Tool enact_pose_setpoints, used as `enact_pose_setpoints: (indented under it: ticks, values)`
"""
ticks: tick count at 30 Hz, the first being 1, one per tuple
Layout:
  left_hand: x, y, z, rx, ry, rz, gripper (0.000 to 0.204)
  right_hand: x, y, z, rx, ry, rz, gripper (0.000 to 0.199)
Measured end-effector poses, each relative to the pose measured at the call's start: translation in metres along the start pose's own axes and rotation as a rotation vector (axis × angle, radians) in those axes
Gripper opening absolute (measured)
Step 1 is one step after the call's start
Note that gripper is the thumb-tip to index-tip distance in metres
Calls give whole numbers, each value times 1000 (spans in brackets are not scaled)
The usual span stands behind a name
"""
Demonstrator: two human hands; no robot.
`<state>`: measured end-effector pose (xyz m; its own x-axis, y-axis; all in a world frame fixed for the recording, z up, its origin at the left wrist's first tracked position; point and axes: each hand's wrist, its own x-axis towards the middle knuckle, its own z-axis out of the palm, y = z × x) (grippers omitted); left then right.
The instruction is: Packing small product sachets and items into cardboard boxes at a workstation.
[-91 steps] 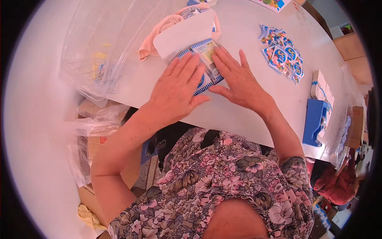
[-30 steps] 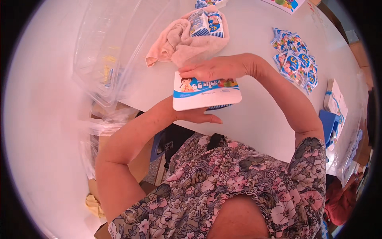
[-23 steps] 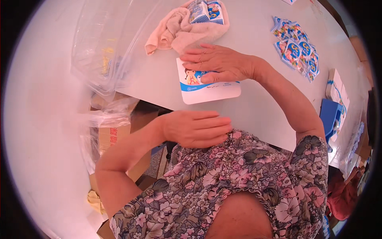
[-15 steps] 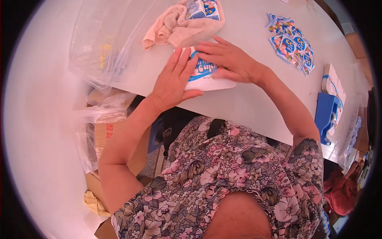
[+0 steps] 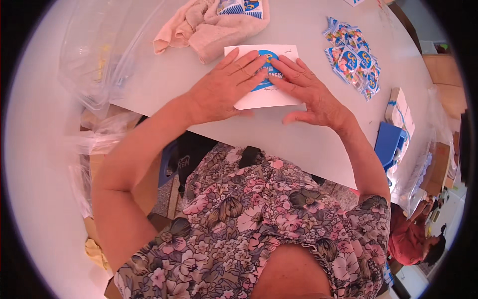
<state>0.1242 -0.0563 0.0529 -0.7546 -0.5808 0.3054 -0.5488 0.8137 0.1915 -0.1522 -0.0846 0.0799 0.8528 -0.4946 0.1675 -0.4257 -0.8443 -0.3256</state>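
A flat white card or flattened carton with a blue printed emblem lies on the table in front of me. My left hand rests on its left part, fingers stretched toward the emblem. From the other side, my right hand lays its fingers over the card's right part, thumb spread out near its lower edge. Both hands are open and press flat rather than gripping. The fingers cover part of the print.
Small candy packets lie in a pile at the right. A pink towel with more packets sits at the back. Left stands a clear plastic tray. A blue tape dispenser and stacked white cartons line the right; beyond is another person.
A different printed face of the card shows now, with a round emblem. My right hand has come down flat onto it, and my left hand has shifted over the emblem.
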Motion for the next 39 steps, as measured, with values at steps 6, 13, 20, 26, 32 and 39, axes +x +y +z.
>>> enact_pose_setpoints:
  ticks: [6, 13, 20, 26, 32, 39]
  values:
    - [3, -4, -10, -166, 3, -44, 62, 5, 3, -6, 150, 10, 52, 77]
    - [0, -15, -10, -103, 85, 78, 46, 10, 3, -3, 315, 99, 155, 61]
    - [-2, -22, -4, -344, 196, 100, 32, 5, 3, -2, 530, 123, 272, 55]
    - [-1, -24, -5, -324, 204, 123, 30, 4, 4, 0, 596, 154, 279, 52]
    - [-7, -11, -2, -149, 214, 153, 31, 0, 5, 3, 502, 139, 226, 48]
    - [-6, 9, 13, -57, 340, 12, 28, -14, 23, 29, 502, 309, 108, 38]
